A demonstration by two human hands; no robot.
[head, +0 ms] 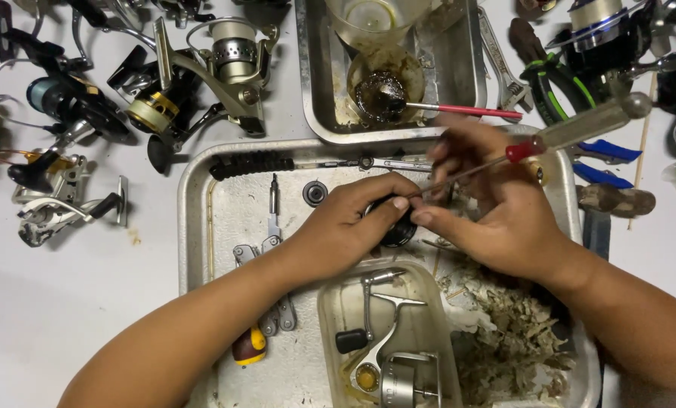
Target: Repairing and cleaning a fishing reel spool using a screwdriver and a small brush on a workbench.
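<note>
My left hand (345, 223) is closed around a small round black reel part (393, 224), pinched between thumb and fingertips over the middle of the large metal tray (194, 227); most of the part is hidden by my fingers, so I cannot tell which way its face points. My right hand (496, 204) grips a thin tool with a red collar and a clear handle (572, 130) — its long axis runs from upper right, where the handle sticks out past the tray's rim, down to lower left, with the tip meeting the black part just between my two thumbs. Inside the tray, to the left of my hands, lie a black ribbed rod (251, 164) running left to right, a small black ring (314, 193) and a folding multi-tool (270, 249); a screwdriver with a red and yellow handle (249, 346) lies below my left forearm. A clear plastic tub (330, 310) at the tray's near edge holds a silver reel body (391, 355), and crumpled, soiled paper scraps (504, 340) fill the tray's lower right corner. A second metal tray (311, 91) beyond holds a cup of dark grease (383, 87) with a red-handled brush (466, 110) resting in it. The white counter (66, 302) around carries several spinning reels (202, 75) at left and more reels and pliers (549, 72) at upper right.
</note>
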